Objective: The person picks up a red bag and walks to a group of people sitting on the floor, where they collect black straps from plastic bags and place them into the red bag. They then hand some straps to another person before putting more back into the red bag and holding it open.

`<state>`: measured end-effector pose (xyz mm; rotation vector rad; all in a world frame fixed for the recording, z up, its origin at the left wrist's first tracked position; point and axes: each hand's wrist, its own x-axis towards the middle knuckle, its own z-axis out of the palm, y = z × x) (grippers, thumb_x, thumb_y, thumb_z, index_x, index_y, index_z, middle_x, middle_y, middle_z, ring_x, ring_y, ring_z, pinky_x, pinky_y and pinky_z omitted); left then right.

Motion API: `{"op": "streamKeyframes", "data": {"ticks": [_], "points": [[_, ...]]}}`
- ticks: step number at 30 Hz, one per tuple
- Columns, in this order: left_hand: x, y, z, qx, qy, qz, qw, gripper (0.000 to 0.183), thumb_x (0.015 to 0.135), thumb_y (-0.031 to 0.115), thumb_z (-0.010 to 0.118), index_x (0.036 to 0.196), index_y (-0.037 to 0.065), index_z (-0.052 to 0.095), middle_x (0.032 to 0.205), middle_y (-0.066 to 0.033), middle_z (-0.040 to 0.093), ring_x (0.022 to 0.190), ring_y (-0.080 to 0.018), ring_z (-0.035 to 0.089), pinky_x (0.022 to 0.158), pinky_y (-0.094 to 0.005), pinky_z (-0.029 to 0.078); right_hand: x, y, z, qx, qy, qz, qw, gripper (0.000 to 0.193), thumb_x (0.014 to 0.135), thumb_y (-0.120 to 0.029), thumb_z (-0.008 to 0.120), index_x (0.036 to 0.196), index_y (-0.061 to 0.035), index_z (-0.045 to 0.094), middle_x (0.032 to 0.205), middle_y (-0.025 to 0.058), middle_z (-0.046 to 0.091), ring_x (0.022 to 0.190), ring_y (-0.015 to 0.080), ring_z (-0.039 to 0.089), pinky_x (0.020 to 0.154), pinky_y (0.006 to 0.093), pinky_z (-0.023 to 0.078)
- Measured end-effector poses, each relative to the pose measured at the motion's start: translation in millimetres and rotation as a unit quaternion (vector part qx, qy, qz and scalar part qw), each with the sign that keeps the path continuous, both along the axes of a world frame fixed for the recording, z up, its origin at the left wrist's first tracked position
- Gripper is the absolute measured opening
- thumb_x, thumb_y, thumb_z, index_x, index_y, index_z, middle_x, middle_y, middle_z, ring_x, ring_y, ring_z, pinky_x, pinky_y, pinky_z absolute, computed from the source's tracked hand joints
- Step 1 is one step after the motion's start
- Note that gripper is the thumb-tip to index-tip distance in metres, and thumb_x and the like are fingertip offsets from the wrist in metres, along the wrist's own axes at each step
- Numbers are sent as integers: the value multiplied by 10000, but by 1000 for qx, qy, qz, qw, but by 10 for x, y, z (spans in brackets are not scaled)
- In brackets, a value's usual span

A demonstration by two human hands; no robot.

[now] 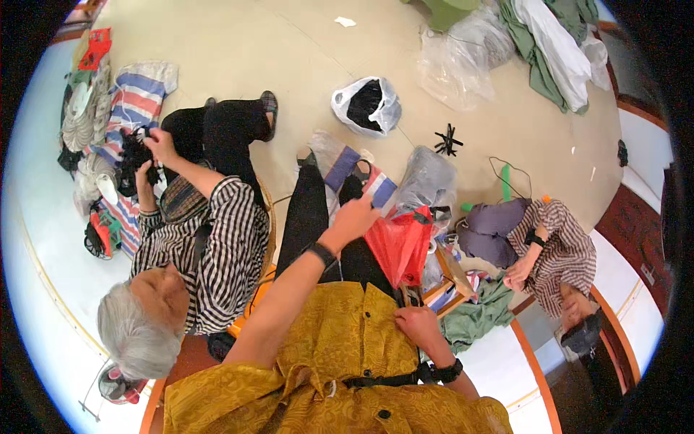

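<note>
My left hand (353, 222) reaches out over my lap. Its fingers are curled, their tips at the edge of a red, white and blue striped woven sheet (381, 189) and the upper corner of a red plastic bag (406, 246). What they grip is hidden. Closer to my body, my right hand (421, 325) is closed at my right hip, just below the red bag. A narrow dark piece (410, 295) shows above its fingers, too small to name. The red bag lies over my right thigh, between the two hands.
A white bag of black material (369, 105) and black strips (448, 139) lie on the floor ahead. At left a seated person (224, 246) handles a black bundle (135, 159); another person (553, 239) sits at right. A wooden frame (454, 278) stands beside my right knee.
</note>
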<state>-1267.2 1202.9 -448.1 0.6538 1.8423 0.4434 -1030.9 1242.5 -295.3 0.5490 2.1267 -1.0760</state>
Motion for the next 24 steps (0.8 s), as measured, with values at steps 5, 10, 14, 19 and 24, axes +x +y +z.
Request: {"op": "streamKeyframes", "data": {"ticks": [5, 10, 14, 19, 24], "points": [[-438, 608, -239, 19, 81, 6, 997, 363, 781, 351, 463, 930, 25, 521, 822, -234, 581, 800, -387, 563, 718, -463, 440, 146, -26, 49, 34, -78, 13, 996, 133, 677, -178, 601, 773, -89, 625, 704, 97, 607, 662, 263, 586, 615, 363, 463], [-559, 775, -267, -17, 94, -5, 995, 301, 754, 271, 507, 886, 2, 531, 894, -205, 586, 865, -358, 561, 744, -428, 454, 268, -32, 95, 40, -27, 1, 999, 139, 660, -177, 617, 761, -83, 626, 699, 100, 606, 651, 269, 583, 605, 365, 462], [-557, 645, -512, -21, 116, 21, 993, 297, 743, 270, 520, 877, 6, 543, 888, -201, 588, 861, -356, 563, 746, -426, 455, 271, -83, 111, 31, -52, 2, 998, 122, 656, -158, 621, 747, -77, 624, 705, 104, 606, 645, 269, 583, 588, 359, 459], [-500, 557, -569, 24, 132, 24, 991, 278, 739, 252, 512, 868, 6, 540, 848, -200, 589, 829, -363, 568, 723, -441, 457, 382, -166, 20, 6, -10, -24, 1000, 139, 697, -219, 561, 649, -88, 569, 623, 94, 564, 616, 273, 567, 546, 400, 437], [-566, 209, -402, 25, 110, 74, 991, 286, 738, 256, 510, 889, 12, 521, 831, -194, 586, 803, -359, 570, 710, -443, 457, 381, -131, 8, 15, -72, -38, 997, 159, 696, -230, 591, 743, -81, 622, 700, 117, 594, 665, 275, 582, 607, 383, 458]]}}
